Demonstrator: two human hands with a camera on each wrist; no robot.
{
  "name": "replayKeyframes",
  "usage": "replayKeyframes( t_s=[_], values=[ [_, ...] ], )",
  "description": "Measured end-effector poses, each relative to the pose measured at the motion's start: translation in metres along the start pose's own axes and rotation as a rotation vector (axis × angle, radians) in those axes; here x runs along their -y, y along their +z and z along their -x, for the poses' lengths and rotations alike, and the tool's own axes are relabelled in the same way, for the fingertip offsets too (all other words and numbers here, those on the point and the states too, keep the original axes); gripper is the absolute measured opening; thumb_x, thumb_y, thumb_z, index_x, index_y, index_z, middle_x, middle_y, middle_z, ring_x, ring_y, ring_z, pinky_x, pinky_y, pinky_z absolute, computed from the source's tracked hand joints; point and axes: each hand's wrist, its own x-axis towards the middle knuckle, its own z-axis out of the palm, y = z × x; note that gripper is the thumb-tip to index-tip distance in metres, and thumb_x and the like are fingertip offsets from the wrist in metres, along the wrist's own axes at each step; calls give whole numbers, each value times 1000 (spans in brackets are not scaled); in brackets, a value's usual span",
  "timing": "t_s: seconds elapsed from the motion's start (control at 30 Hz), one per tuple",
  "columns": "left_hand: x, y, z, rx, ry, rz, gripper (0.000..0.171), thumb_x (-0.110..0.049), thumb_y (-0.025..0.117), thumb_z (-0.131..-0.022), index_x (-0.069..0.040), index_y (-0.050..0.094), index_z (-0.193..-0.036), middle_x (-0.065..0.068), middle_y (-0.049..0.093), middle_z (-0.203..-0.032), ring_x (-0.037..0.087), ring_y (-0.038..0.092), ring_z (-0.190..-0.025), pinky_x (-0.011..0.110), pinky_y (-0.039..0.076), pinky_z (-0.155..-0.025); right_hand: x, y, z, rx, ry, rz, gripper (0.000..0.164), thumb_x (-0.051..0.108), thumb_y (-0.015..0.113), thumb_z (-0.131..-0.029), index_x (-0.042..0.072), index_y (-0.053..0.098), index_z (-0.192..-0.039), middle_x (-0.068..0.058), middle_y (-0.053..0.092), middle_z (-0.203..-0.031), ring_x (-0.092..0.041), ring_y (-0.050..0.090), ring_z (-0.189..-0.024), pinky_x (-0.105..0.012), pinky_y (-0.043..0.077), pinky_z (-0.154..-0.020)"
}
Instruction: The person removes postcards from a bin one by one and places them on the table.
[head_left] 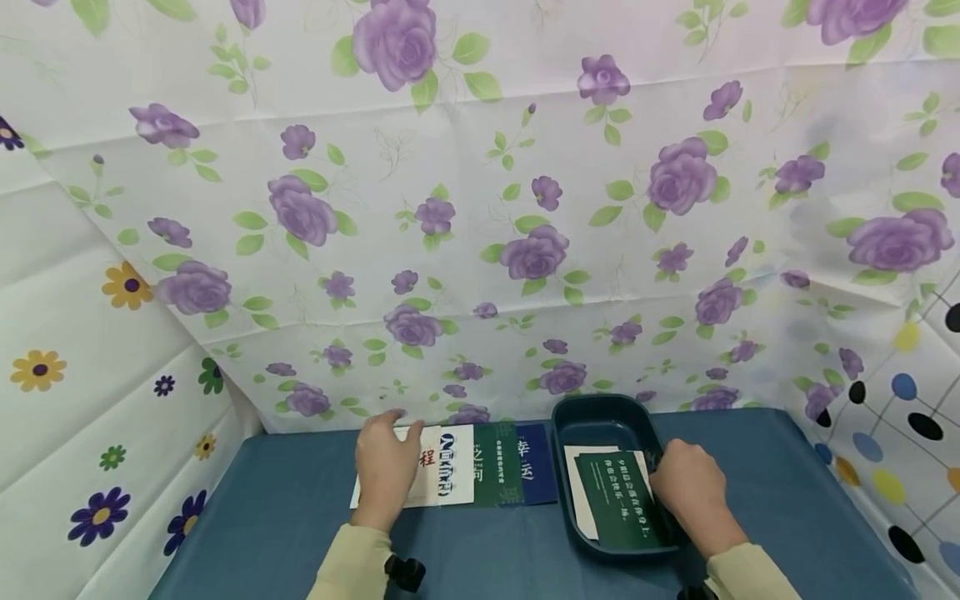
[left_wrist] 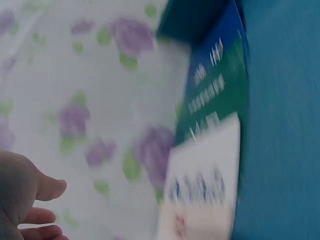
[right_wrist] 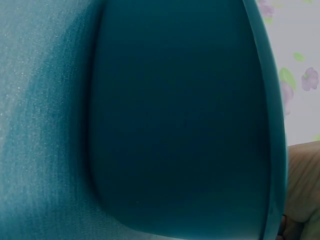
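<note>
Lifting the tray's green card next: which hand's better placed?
Likely the right hand: it's at the tray, close to the green card. The left hand is at the card row's left end.

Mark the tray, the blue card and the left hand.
Tray (head_left: 600,434), head view: bare floor, far end.
Blue card (head_left: 537,468), head view: uncovered part.
Left hand (head_left: 385,471), head view: its back.

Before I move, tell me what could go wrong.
The left hand is by the overlapping row of cards; a brush could skew it. The right hand curls at the rim of the tray; a jolt might slide the loose cards inside. The blue card lies beside the tray's left edge; shifting the tray might bump it.
</note>
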Motion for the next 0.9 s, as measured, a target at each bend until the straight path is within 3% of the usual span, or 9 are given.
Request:
replayKeyframes(
  t_s=[0.4, 0.9],
  values=[
    [-84, 14, 16, 58, 139, 112, 41, -35, 70, -81, -8, 64, -111, 7, 60, -106, 21, 57, -97, 35, 48, -77, 1, -2, 1, 37, 16, 9, 20, 19, 66, -79, 0, 59, -80, -11, 53, -67, -24, 51, -56, -40, 43, -47],
    [-152, 50, 70, 197, 244, 125, 43, -41, 67, -83, -7, 64, -110, 4, 60, -103, 17, 57, -95, 30, 47, -76, 3, -2, 0, 29, 6, 10, 26, 20, 67, -79, -3, 59, -87, -14, 55, -72, -27, 53, -59, -43, 44, -48]
  ],
)
